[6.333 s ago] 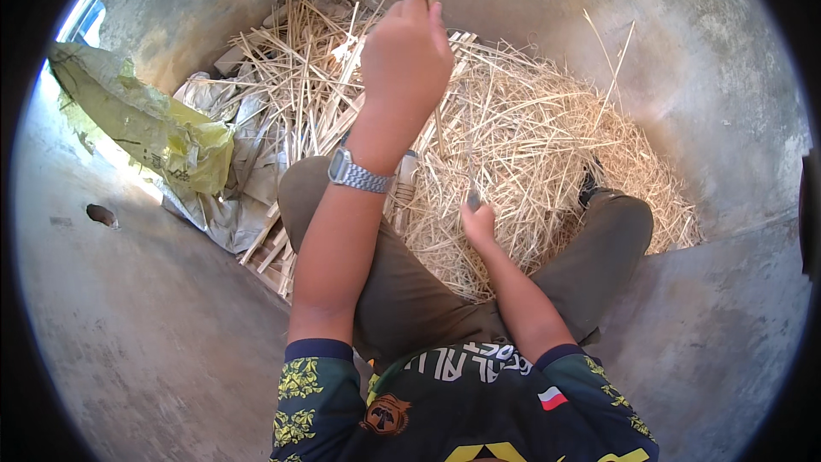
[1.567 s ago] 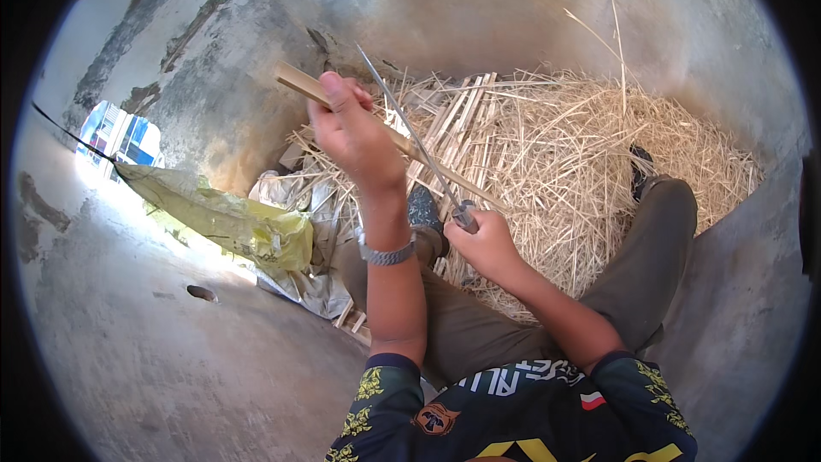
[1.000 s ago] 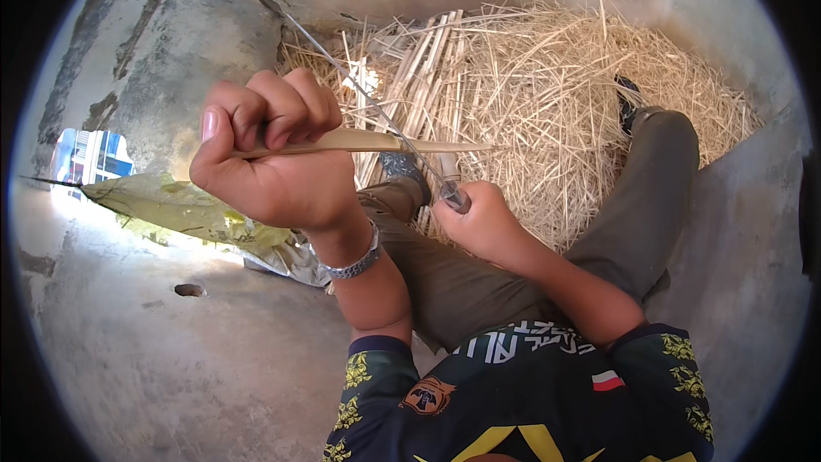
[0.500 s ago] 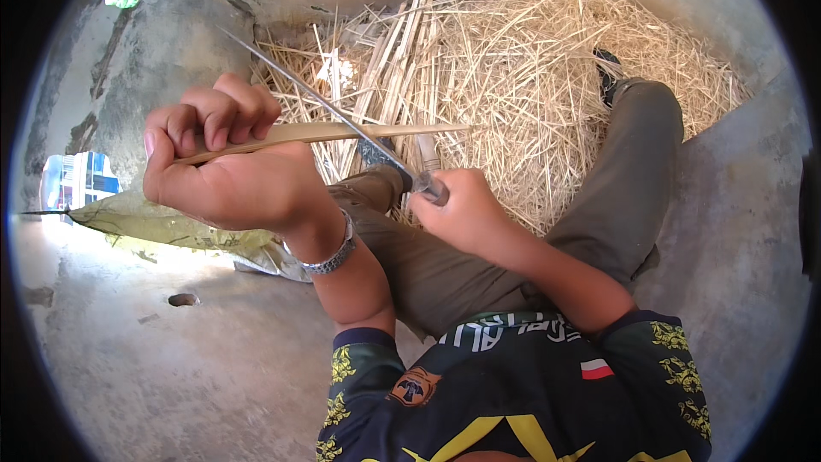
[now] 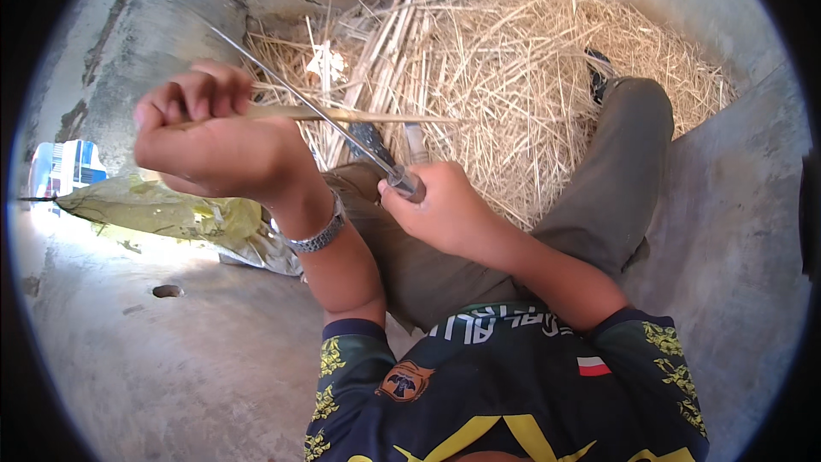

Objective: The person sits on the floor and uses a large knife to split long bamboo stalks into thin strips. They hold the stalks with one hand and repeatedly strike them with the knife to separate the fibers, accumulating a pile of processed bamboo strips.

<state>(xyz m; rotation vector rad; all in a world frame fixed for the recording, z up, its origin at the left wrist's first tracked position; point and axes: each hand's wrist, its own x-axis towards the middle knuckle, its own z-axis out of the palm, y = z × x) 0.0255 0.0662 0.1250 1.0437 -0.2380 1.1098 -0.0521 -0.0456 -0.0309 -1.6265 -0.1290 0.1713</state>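
Note:
My left hand [image 5: 224, 141] is closed around a pale wooden strip, probably bamboo [image 5: 380, 116], that points right and narrows toward its far end. Low in front of me, my right hand [image 5: 449, 210] grips the rounded handle of a long, thin-bladed knife [image 5: 291, 92]. Its blade slants up to the left and crosses the strip just beyond my left fingers. Whether the edge bites into the wood, I cannot tell. My left palm and curled fingers hide the strip's near end.
A heap of straw-coloured shavings [image 5: 513, 85] covers the floor between my legs, with longer flat strips [image 5: 386, 47] on its left side. A yellowish sack [image 5: 162, 210] lies at the left. Grey concrete walls [image 5: 735, 180] curve around me.
Both hands, the strip and the knife have shifted slightly left and up, along with a small shift of the whole view. My left wrist has turned, so less of the strip's broad face shows.

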